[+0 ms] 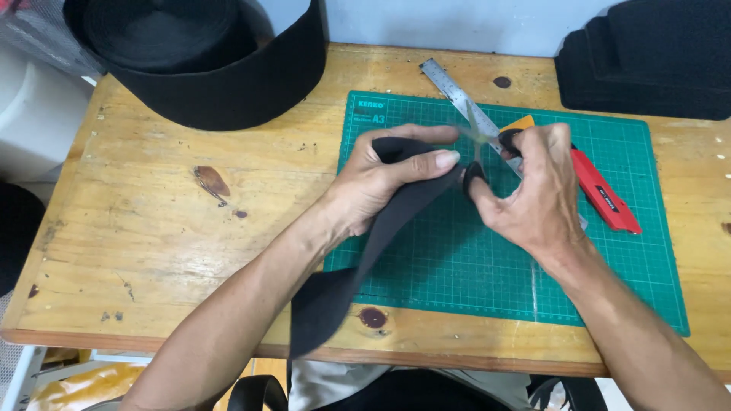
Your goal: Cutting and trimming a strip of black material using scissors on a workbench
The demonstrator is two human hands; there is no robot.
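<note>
Over the green cutting mat (457, 259), your left hand (381, 179) pinches the black fabric strip (358, 259), whose long axis trails back toward you off the desk (167, 228), while your right hand (533, 190), just beside it, grips scissors (487, 148) at the strip's upper end.

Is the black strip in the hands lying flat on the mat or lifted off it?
Lifted. The left hand pinches the black strip above the green cutting mat, and its loose end hangs past the table edge.

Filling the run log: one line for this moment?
left hand: holds black strip | right hand: scissors at strip | under: green cutting mat
</note>
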